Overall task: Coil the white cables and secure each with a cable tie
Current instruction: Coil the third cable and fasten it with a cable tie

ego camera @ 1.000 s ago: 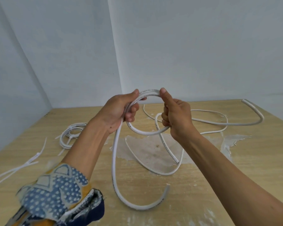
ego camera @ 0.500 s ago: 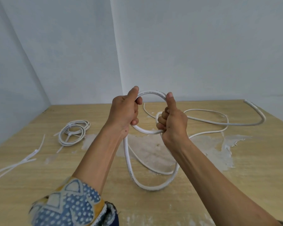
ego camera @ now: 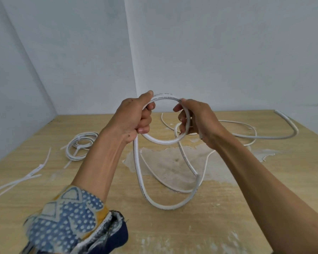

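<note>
Nearest to us, at lower left, our blue-and-yellow dotted fabric sleeve (ego camera: 68,222) covers the left forearm. Just past it, a slack bend of the thick white round cable (ego camera: 162,142) hangs down toward the light wooden bench (ego camera: 228,226), over a pale patch of peeled veneer (ego camera: 169,162). We cannot tell whether the bend touches the bench. Loose white plastic cable ties (ego camera: 26,178) lie near the bench's left edge.

Above the bend we hold one small ring of that cable in the air. Our left hand (ego camera: 134,118) is closed round the ring's left side, with the fingers curled under and the thumb along the top. Our right hand (ego camera: 196,120) grips the right side, with the fingers wrapped round the cable.

Farther left rests a finished white cable coil bound with ties (ego camera: 79,147). Beyond the right hand the cable trails across the bench toward the far right corner. Pale blue walls (ego camera: 228,52) meet behind.
</note>
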